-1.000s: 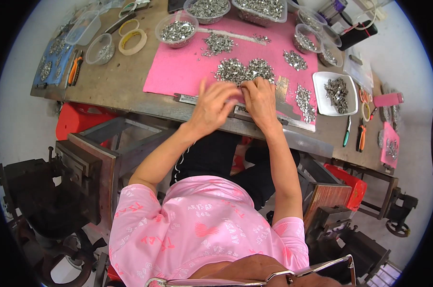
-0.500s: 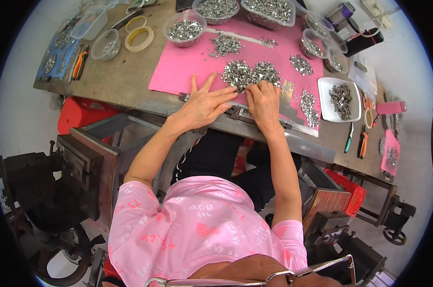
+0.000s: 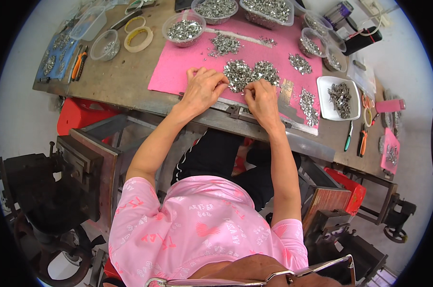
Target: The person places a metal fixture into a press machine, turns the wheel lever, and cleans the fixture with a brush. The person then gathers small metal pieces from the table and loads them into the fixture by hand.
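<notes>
two adjoining heaps of small, shiny, silver-grey metal pieces: left heap (image 3: 237,76), right heap (image 3: 266,71). both loose, low, roughly round; pieces lie at mixed angles, inner edges meeting. both rest on the pink mat (image 3: 171,71), toward its front edge. left heap lies just beside the left hand (image 3: 203,90); right heap just beyond the right hand (image 3: 263,101). anything pinched in the fingers is too small to tell.

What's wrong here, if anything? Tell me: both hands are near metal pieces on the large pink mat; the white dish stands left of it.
The side is wrong: the head view shows the white dish right of the large pink mat. The left hand and right hand are indeed near metal pieces on it.
</notes>
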Demonstrator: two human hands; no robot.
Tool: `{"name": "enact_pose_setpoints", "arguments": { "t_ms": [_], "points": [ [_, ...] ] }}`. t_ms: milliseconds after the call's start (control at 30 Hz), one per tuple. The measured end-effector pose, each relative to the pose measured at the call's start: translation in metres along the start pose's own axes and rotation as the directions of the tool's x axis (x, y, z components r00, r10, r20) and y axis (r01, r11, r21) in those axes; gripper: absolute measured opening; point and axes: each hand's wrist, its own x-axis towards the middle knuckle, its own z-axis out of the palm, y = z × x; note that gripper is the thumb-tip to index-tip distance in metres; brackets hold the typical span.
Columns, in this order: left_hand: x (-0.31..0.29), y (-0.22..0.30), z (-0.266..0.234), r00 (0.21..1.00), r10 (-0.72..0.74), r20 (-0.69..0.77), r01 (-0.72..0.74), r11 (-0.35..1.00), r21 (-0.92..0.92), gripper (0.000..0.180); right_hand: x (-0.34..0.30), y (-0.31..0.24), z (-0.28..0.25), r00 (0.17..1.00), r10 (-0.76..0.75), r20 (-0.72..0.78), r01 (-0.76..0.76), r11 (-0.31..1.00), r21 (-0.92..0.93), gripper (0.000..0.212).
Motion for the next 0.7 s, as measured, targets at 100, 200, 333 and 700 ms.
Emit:
{"name": "enact_pose_setpoints", "arguments": {
  "t_ms": [100, 200, 333, 700],
  "points": [
    [0.001, -0.004, 0.005, 0.999, 0.040, -0.021, -0.039, 0.998, 0.047, 0.009, -0.010, 0.000, -0.015, 0.997, 0.048, 0.061, -0.059, 0.982, 0.180, 0.010],
    [0.000, -0.002, 0.007, 0.997, 0.054, -0.052, -0.049, 0.994, 0.094, 0.009, -0.028, -0.005, -0.035, 0.990, 0.086, 0.109, -0.113, 0.954, 0.277, 0.012],
    [0.002, 0.000, 0.003, 0.997, 0.071, -0.030, -0.067, 0.992, 0.106, 0.009, -0.046, -0.006, -0.036, 0.995, 0.057, 0.087, -0.082, 0.944, 0.320, 0.015],
    [-0.001, -0.005, -0.009, 0.994, -0.098, 0.041, 0.100, 0.994, -0.046, 0.008, -0.049, -0.013, -0.037, 0.991, -0.118, 0.068, 0.111, 0.989, 0.094, 0.016]
  ]
}}
